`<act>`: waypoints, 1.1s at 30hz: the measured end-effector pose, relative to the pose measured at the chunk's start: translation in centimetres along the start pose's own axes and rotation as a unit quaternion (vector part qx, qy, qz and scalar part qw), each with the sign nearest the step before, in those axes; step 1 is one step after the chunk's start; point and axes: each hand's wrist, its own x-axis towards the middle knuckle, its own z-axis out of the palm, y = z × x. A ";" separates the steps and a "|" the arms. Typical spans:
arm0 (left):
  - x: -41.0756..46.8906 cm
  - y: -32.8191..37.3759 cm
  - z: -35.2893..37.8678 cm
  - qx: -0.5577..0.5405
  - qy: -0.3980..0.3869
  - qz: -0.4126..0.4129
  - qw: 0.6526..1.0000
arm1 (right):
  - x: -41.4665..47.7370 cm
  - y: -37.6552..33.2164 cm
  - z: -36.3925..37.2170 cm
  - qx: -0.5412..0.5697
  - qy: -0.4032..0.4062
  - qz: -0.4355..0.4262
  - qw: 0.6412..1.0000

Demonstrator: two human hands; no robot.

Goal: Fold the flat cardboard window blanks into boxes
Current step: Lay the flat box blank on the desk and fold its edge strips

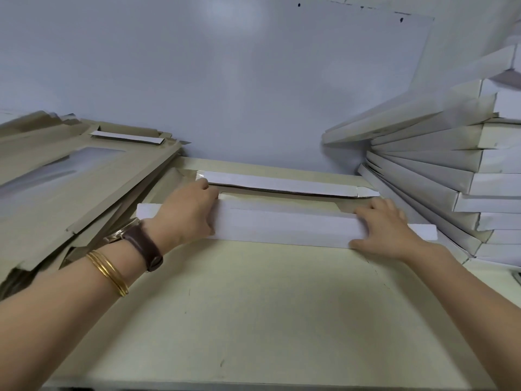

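Blank in work point(282, 203) lies flat on the table point(253, 306), long side across me; all places below are taken from it.

Left hand point(186, 213) is at its left end, fingers curled over the top edge of the near flap point(282, 227), thumb on my side; a closed hold on the flap.

Right hand point(386, 224) is at its right end, fingers over the same flap, thumb at the lower edge; it reads as a looser hold, fingers less bent.

The near flap stands white side toward me, part raised along its crease; the far flap point(282, 184) behind it is already turned over, white side showing; the window panel between them is mostly hidden.

Left of the blank: a slumped heap of flat blanks point(70, 179), brown side up, one window showing; many left to do.

Right of the blank: a stack of folded boxes point(451, 165), white, leaning; a good number done.

My judgement: mid-run overall; on this piece the long sides are being creased, and the end tabs and closing are not yet done.
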 end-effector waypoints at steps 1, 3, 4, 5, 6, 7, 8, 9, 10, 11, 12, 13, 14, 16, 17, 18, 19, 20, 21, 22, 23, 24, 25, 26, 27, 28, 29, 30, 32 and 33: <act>-0.3 0.2 -0.1 0.012 0.007 0.002 1.000 | -0.4 -0.1 -0.1 -0.002 0.012 -0.006 1.000; -0.9 0.6 -0.1 0.037 0.023 0.004 0.999 | -1.1 -0.4 -0.4 -0.018 0.039 -0.013 0.999; -1.2 0.7 -0.1 0.053 0.030 0.005 0.998 | -1.6 -0.6 -0.4 -0.028 0.046 -0.008 0.999; -1.6 0.8 -0.1 0.072 0.035 0.005 0.997 | -2.1 -0.8 -0.5 -0.034 0.050 0.001 0.998; -1.9 0.9 -0.1 0.093 0.034 0.005 0.995 | -2.5 -1.0 -0.4 -0.040 0.050 0.012 0.998; -2.2 1.0 -0.1 0.110 0.026 0.007 0.994 | -2.9 -1.1 -0.2 -0.050 0.050 0.021 0.997; -2.5 1.1 -0.1 0.122 0.014 0.010 0.992 | -3.3 -1.1 0.1 -0.062 0.049 0.026 0.997; -2.8 1.3 -0.1 0.128 0.000 0.013 0.992 | -3.6 -1.2 0.3 -0.076 0.048 0.028 0.996; -3.0 1.5 -0.2 0.124 -0.014 0.017 0.992 | -4.0 -1.3 0.6 -0.084 0.048 0.030 0.995; -3.2 1.8 -0.2 0.112 -0.028 0.020 0.993 | -4.3 -1.4 0.8 -0.084 0.047 0.033 0.995; -3.3 2.1 -0.2 0.096 -0.042 0.022 0.994 | -4.6 -1.6 1.0 -0.075 0.048 0.035 0.995; -3.5 2.5 -0.1 0.081 -0.056 0.026 0.995 | -5.0 -1.7 1.1 -0.062 0.052 0.035 0.996; -3.6 2.9 0.0 0.070 -0.070 0.032 0.995 | -5.3 -1.9 1.1 -0.051 0.057 0.030 0.997; -3.7 3.8 0.1 0.044 -0.095 0.049 0.993 | -5.8 -2.5 1.2 -0.034 0.063 0.006 0.997; -3.7 4.3 0.3 0.024 -0.111 0.058 0.992 | -6.1 -2.9 1.2 -0.022 0.062 -0.012 0.998; -3.7 4.8 0.5 0.003 -0.131 0.066 0.989 | -6.3 -3.4 1.3 -0.009 0.058 -0.032 0.998; -3.7 5.3 0.8 -0.019 -0.154 0.073 0.985 | -6.5 -4.0 1.4 -0.001 0.047 -0.051 0.998; -3.7 5.7 1.1 -0.039 -0.180 0.079 0.980 | -6.6 -4.6 1.6 -0.001 0.033 -0.070 0.997; -3.6 6.2 1.5 -0.053 -0.207 0.083 0.973 | -6.7 -5.2 1.8 -0.004 0.016 -0.085 0.996; -3.5 6.6 1.8 -0.062 -0.231 0.085 0.967 | -6.7 -5.9 2.1 -0.007 -0.001 -0.096 0.995; -3.4 7.0 2.0 -0.068 -0.252 0.084 0.962 | -6.6 -6.7 2.4 -0.005 -0.023 -0.104 0.994; -3.3 7.4 2.2 -0.072 -0.266 0.084 0.958 | -6.4 -7.5 2.6 0.002 -0.046 -0.113 0.993; -3.1 7.8 2.4 -0.076 -0.273 0.087 0.955 | -6.1 -8.5 2.9 0.009 -0.066 -0.127 0.990; -3.0 8.2 2.6 -0.080 -0.275 0.093 0.954 | -5.9 -9.5 3.2 0.017 -0.080 -0.144 0.986; -2.9 8.6 2.7 -0.085 -0.273 0.102 0.953 | -5.6 -10.5 3.5 0.024 -0.090 -0.163 0.982; -2.9 8.8 2.9 -0.091 -0.270 0.112 0.952 | -5.4 -11.3 3.8 0.034 -0.096 -0.178 0.979; -2.9 8.9 3.1 -0.097 -0.263 0.120 0.952 | -5.2 -11.9 4.0 0.045 -0.102 -0.187 0.976; -3.0 8.9 3.4 -0.102 -0.256 0.125 0.953 | -5.0 -12.2 4.2 0.055 -0.109 -0.190 0.974; -3.4 8.4 3.8 -0.104 -0.244 0.128 0.956 | -4.9 -11.8 4.6 0.061 -0.120 -0.184 0.974; -3.6 8.0 3.9 -0.101 -0.240 0.128 0.957 | -5.0 -11.3 4.8 0.057 -0.125 -0.178 0.974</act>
